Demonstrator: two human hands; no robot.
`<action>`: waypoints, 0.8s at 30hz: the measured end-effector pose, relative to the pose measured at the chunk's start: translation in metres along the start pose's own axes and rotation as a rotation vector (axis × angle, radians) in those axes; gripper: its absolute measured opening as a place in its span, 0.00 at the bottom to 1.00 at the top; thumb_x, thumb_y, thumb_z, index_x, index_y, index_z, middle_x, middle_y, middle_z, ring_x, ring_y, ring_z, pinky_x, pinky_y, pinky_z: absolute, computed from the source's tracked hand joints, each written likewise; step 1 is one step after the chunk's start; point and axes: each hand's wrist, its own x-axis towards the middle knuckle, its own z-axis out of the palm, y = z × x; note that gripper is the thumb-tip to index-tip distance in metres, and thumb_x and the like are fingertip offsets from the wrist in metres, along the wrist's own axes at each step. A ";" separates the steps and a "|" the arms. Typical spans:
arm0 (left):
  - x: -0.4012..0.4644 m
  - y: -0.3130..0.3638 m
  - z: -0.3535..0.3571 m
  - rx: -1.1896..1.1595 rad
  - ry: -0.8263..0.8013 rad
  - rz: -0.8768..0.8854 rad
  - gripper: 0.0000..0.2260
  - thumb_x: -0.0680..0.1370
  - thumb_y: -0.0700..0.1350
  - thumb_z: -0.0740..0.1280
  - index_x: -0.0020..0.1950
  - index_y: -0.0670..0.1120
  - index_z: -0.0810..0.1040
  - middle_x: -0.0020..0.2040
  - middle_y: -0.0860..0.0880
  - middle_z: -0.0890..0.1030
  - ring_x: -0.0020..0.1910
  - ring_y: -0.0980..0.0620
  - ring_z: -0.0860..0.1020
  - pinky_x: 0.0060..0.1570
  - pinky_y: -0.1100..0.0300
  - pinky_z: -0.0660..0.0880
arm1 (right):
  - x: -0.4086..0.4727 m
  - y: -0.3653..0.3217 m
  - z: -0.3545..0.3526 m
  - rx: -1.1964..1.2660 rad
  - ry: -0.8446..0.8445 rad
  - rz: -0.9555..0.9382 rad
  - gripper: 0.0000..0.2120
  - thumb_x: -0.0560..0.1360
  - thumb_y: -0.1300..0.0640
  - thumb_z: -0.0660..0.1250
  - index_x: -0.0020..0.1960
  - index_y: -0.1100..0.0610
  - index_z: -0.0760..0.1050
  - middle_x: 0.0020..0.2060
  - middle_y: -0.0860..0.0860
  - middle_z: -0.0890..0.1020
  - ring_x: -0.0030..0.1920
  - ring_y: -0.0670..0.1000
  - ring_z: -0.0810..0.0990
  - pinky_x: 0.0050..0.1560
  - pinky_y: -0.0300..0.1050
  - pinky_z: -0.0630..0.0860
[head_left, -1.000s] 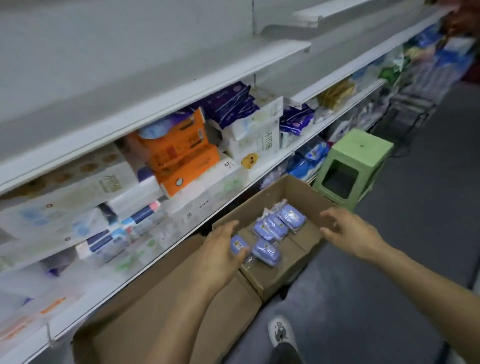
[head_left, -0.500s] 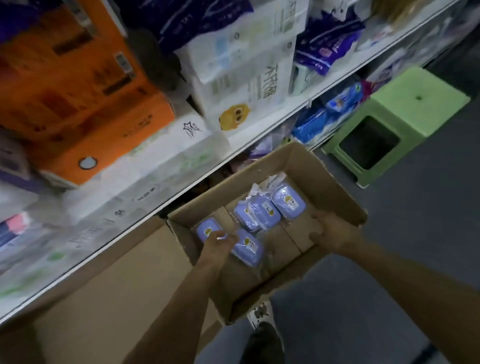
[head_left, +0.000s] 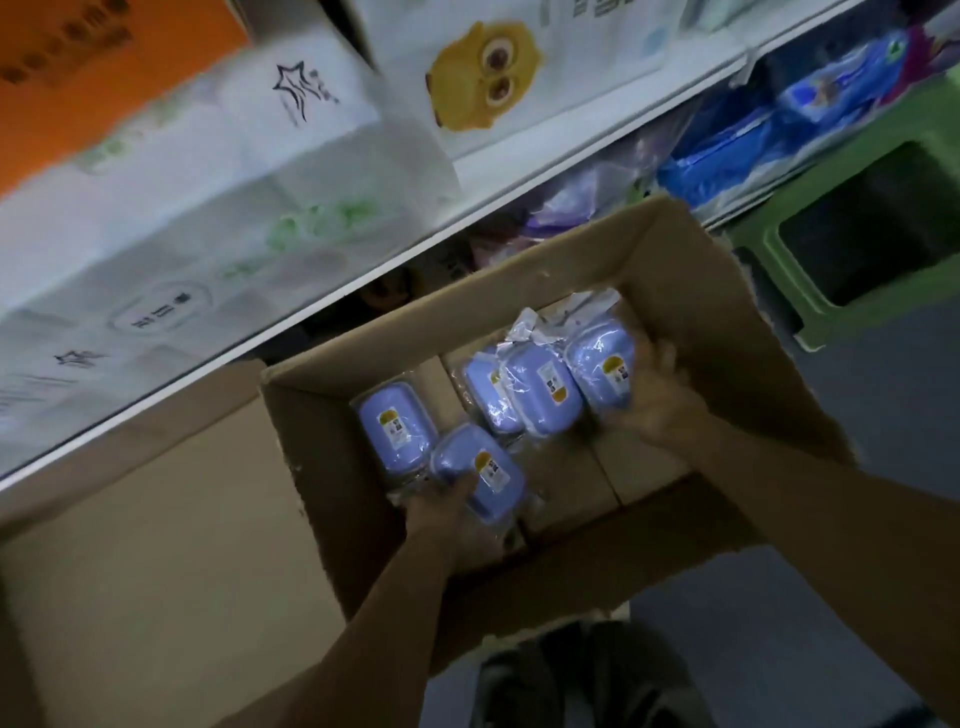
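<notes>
Fingers of the left hand (head_left: 452, 514) curl round one blue container (head_left: 480, 470) lying toward the near-left corner of the cardboard box (head_left: 691, 291). The right hand (head_left: 657, 400) grips the rightmost container (head_left: 602, 366) by the box's right wall. Five wrapped blue containers lie in the box: two on the left and three side by side on the right. One green stool (head_left: 779, 260) stands beyond the right wall, and one white shelf (head_left: 493, 171) runs above the far edge.
</notes>
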 end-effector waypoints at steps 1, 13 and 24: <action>0.008 -0.003 0.006 -0.034 0.024 -0.006 0.30 0.74 0.45 0.74 0.71 0.38 0.66 0.67 0.38 0.72 0.66 0.38 0.72 0.67 0.46 0.68 | 0.008 -0.001 0.005 0.004 0.002 0.028 0.59 0.64 0.48 0.79 0.78 0.57 0.41 0.74 0.63 0.52 0.71 0.66 0.59 0.69 0.53 0.61; 0.020 0.007 0.035 -0.281 0.155 0.122 0.24 0.67 0.45 0.80 0.57 0.39 0.75 0.53 0.41 0.83 0.50 0.42 0.82 0.48 0.49 0.81 | 0.029 0.008 0.014 -0.014 0.073 0.028 0.53 0.64 0.43 0.76 0.77 0.55 0.47 0.71 0.58 0.62 0.68 0.63 0.64 0.64 0.58 0.66; -0.140 0.034 -0.063 -0.341 0.137 0.450 0.20 0.67 0.49 0.80 0.55 0.47 0.77 0.47 0.49 0.84 0.44 0.51 0.84 0.44 0.51 0.82 | -0.101 -0.061 -0.086 -0.102 0.034 -0.401 0.46 0.61 0.41 0.74 0.72 0.47 0.55 0.65 0.50 0.70 0.64 0.57 0.69 0.60 0.53 0.65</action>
